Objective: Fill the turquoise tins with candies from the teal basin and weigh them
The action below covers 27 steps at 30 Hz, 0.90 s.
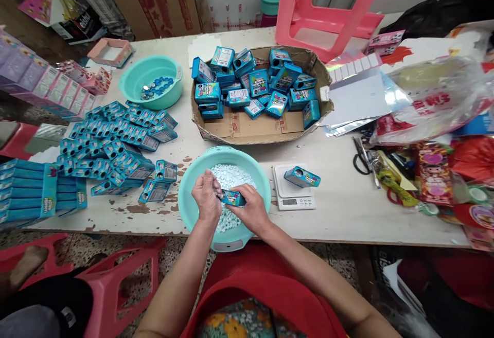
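Over a turquoise basin (186,173) of small pale candies (233,173), both my hands meet. My right hand (252,208) grips a small blue candy box (232,197), holding it on its side with one end toward the other hand. At that end, my left hand (206,194) is closed, its fingers curled together; what lies inside is hidden. Right of the basin, a white kitchen scale (291,189) carries another blue candy box (303,177), tilted across its platform.
A cut-down cardboard carton (254,127) holds several blue boxes. More blue boxes (127,137) stand packed at left, below a smaller turquoise basin (131,88) with blue discs. Scissors (362,157) and plastic bags (424,96) lie right. A pink stool (293,9) rests at the back.
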Each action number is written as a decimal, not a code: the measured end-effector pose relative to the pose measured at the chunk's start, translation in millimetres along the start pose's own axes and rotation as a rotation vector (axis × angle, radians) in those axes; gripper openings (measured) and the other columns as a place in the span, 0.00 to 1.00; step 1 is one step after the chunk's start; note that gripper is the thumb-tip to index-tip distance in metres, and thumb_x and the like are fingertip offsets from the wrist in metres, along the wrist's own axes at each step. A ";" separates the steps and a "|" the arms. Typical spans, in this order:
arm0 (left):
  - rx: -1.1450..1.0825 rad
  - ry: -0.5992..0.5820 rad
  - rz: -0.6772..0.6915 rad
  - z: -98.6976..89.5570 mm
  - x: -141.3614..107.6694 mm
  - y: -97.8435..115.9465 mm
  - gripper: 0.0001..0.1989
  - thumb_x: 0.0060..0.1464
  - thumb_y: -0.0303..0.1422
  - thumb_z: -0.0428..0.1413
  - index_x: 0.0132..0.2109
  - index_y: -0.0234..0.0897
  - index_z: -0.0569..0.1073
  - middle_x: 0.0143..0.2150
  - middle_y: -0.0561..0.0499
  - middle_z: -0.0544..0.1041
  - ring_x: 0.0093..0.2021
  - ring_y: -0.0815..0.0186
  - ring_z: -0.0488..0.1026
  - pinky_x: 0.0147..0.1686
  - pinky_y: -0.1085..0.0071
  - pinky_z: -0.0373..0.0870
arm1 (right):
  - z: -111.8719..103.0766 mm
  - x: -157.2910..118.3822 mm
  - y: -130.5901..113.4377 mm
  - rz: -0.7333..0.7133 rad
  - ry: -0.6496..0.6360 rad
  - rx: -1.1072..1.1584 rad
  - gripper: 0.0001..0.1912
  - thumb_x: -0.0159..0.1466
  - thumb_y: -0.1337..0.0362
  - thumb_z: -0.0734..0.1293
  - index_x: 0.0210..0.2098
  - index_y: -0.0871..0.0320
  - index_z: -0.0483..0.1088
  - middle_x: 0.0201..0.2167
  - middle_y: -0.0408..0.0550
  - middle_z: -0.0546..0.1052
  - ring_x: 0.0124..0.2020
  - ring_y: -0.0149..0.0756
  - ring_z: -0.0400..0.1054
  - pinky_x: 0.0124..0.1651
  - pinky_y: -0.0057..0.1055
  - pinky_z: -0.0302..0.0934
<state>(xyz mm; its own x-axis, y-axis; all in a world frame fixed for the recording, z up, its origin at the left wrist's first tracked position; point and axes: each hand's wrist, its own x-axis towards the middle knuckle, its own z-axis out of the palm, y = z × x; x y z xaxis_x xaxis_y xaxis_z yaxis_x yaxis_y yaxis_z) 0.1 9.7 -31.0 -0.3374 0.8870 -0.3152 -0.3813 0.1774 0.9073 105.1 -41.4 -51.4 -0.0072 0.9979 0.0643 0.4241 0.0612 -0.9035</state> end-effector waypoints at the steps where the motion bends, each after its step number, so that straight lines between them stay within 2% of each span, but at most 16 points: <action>1: 0.008 -0.014 -0.023 0.9 0.3 -1.8 0.18 0.50 0.45 0.58 0.27 0.36 0.63 0.17 0.59 0.60 0.14 0.77 0.56 0.13 0.79 0.51 | 1.0 0.2 3.3 0.010 -0.001 0.007 0.17 0.51 0.68 0.71 0.40 0.53 0.71 0.36 0.46 0.74 0.40 0.41 0.67 0.44 0.37 0.62; 5: -0.051 -0.082 -0.103 3.3 3.7 1.3 0.18 0.50 0.45 0.58 0.27 0.35 0.64 0.17 0.59 0.59 0.14 0.77 0.56 0.13 0.79 0.50 | 1.2 0.7 17.6 0.079 0.009 0.127 0.16 0.50 0.66 0.72 0.39 0.53 0.72 0.35 0.44 0.74 0.40 0.39 0.68 0.44 0.36 0.63; 8: -0.192 -0.128 -0.186 1.2 10.1 12.1 0.17 0.50 0.45 0.58 0.28 0.35 0.64 0.18 0.59 0.59 0.15 0.77 0.57 0.14 0.80 0.51 | -13.7 -5.1 17.2 0.147 0.024 0.284 0.16 0.49 0.64 0.74 0.38 0.55 0.72 0.36 0.45 0.74 0.40 0.39 0.69 0.45 0.36 0.63; 10: -0.268 -0.126 -0.273 -3.7 16.1 14.3 0.17 0.49 0.44 0.58 0.29 0.36 0.64 0.20 0.57 0.63 0.17 0.77 0.60 0.14 0.81 0.53 | -35.0 -16.0 10.5 0.191 0.017 0.371 0.18 0.49 0.62 0.74 0.38 0.55 0.71 0.37 0.45 0.74 0.40 0.39 0.70 0.45 0.36 0.64; 12: -0.218 -0.123 -0.347 -11.2 21.3 7.8 0.16 0.49 0.43 0.59 0.29 0.35 0.65 0.23 0.55 0.67 0.20 0.76 0.64 0.15 0.81 0.56 | -64.8 -33.5 3.5 0.210 0.025 0.419 0.19 0.49 0.61 0.75 0.40 0.54 0.71 0.39 0.46 0.74 0.41 0.39 0.70 0.44 0.36 0.65; 14: -0.065 -0.162 -0.437 -20.0 23.7 -6.1 0.15 0.48 0.41 0.60 0.30 0.34 0.66 0.22 0.55 0.67 0.18 0.76 0.63 0.13 0.80 0.54 | -99.2 -55.6 2.6 0.228 0.109 0.405 0.20 0.49 0.61 0.74 0.41 0.52 0.70 0.42 0.47 0.74 0.42 0.40 0.70 0.44 0.35 0.66; 15: 0.006 -0.190 -0.483 -24.1 23.7 -14.4 0.15 0.47 0.41 0.61 0.30 0.33 0.67 0.21 0.56 0.65 0.16 0.76 0.61 0.12 0.80 0.53 | -116.5 -66.9 6.3 0.252 0.191 0.369 0.20 0.49 0.61 0.74 0.41 0.52 0.70 0.42 0.47 0.73 0.42 0.40 0.70 0.44 0.36 0.66; 18: 0.046 -0.217 -0.578 -33.2 21.9 -37.3 0.15 0.47 0.40 0.61 0.31 0.33 0.67 0.17 0.59 0.60 0.13 0.78 0.56 0.11 0.81 0.50 | -161.7 -94.0 38.7 0.394 0.549 0.230 0.21 0.50 0.60 0.74 0.42 0.53 0.69 0.39 0.47 0.74 0.38 0.38 0.70 0.42 0.36 0.66; 21: -0.018 -0.162 -0.664 -34.7 22.3 -53.1 0.15 0.48 0.39 0.60 0.29 0.34 0.65 0.16 0.59 0.59 0.14 0.78 0.57 0.12 0.82 0.51 | -189.7 -104.4 97.0 0.479 0.886 0.146 0.26 0.47 0.58 0.75 0.43 0.56 0.66 0.36 0.46 0.73 0.35 0.36 0.69 0.42 0.36 0.65; 24: 0.022 -0.150 -0.720 -31.4 25.2 -63.6 0.13 0.49 0.37 0.59 0.30 0.33 0.66 0.18 0.58 0.62 0.15 0.78 0.58 0.12 0.82 0.51 | -199.1 -102.3 155.3 0.531 1.002 0.069 0.29 0.46 0.54 0.74 0.42 0.60 0.65 0.34 0.47 0.72 0.34 0.36 0.68 0.41 0.37 0.64; 27: 0.099 -0.209 -0.688 -28.9 26.9 -69.5 0.12 0.46 0.34 0.61 0.33 0.32 0.68 0.20 0.57 0.64 0.16 0.77 0.59 0.13 0.81 0.53 | -198.1 -99.7 188.1 0.559 1.034 -0.007 0.30 0.47 0.51 0.72 0.43 0.62 0.64 0.34 0.48 0.71 0.35 0.37 0.67 0.42 0.39 0.64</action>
<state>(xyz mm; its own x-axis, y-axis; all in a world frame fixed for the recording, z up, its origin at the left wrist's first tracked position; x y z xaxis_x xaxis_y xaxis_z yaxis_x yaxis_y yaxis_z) -7.3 8.9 -110.5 0.1266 0.6217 -0.7730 -0.3646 0.7539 0.5466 365.0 -133.4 -143.8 0.9188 0.3941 -0.0242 0.1403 -0.3831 -0.9130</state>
